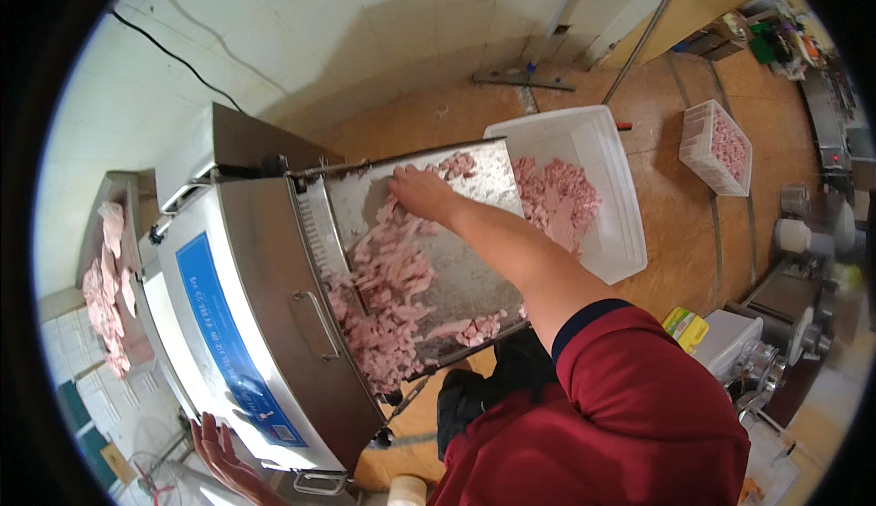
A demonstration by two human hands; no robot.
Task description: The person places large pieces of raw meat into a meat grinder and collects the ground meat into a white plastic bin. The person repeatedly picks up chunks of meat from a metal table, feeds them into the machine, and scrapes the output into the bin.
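Observation:
My right hand (421, 193) is over the metal outfeed tray (472, 273) of a stainless steel meat-cutting machine (267, 280). Its fingers curl down by a strip of pale pink meat; their tips are hidden, so a grip cannot be made out. Cut meat pieces (390, 287) lie heaped along the machine side of the tray, partly around a thin metal bar. Smaller bits sit along both tray edges. Beside the machine's blue label panel (239, 348), which bears writing, my left hand (222, 455) is raised with fingers apart and nothing in it.
Beyond the tray's end stands a white plastic tub (616, 191) holding cut meat. A smaller crate (715, 150) of meat rests on the tiled floor. Larger meat slabs (106, 287) lie on the machine's far side. A floor squeegee (523, 82) leans at the wall.

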